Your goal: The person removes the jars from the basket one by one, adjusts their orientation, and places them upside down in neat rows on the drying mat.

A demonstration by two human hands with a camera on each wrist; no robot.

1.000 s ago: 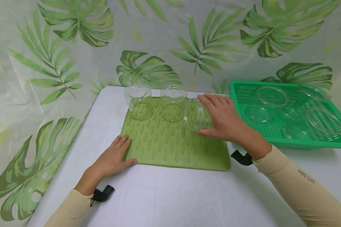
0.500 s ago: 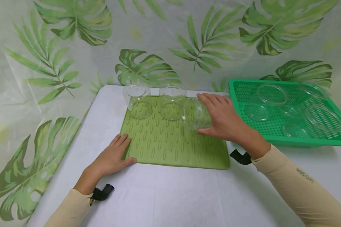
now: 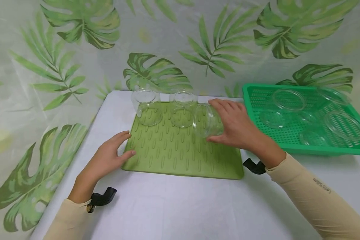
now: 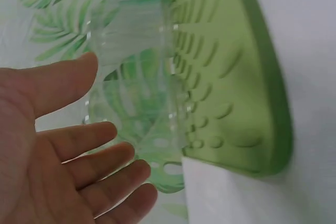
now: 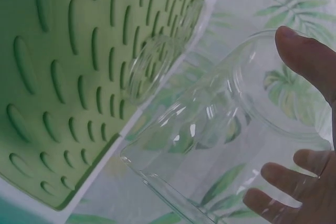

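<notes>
My right hand (image 3: 235,125) grips a clear jar (image 3: 208,120) tipped on its side above the green ribbed mat (image 3: 180,156), its rim facing left. In the right wrist view, the thumb is on one side of the jar (image 5: 210,124) and the fingers on the other. Two similar clear jars, a left one (image 3: 149,108) and a middle one (image 3: 183,110), stand upside down along the mat's back edge. My left hand (image 3: 105,156) hovers at the mat's left edge, fingers spread and holding nothing; its palm (image 4: 58,145) shows in the left wrist view.
A green perforated basket (image 3: 288,150) stands at the right with several clear jars in it, among them a back-left jar (image 3: 288,100). White cloth (image 3: 180,206) covers the table. Behind hangs a leaf-patterned curtain (image 3: 156,36).
My left hand has lifted off the mat's left corner and drawn slightly left and back. My right hand and its jar have hardly moved.
</notes>
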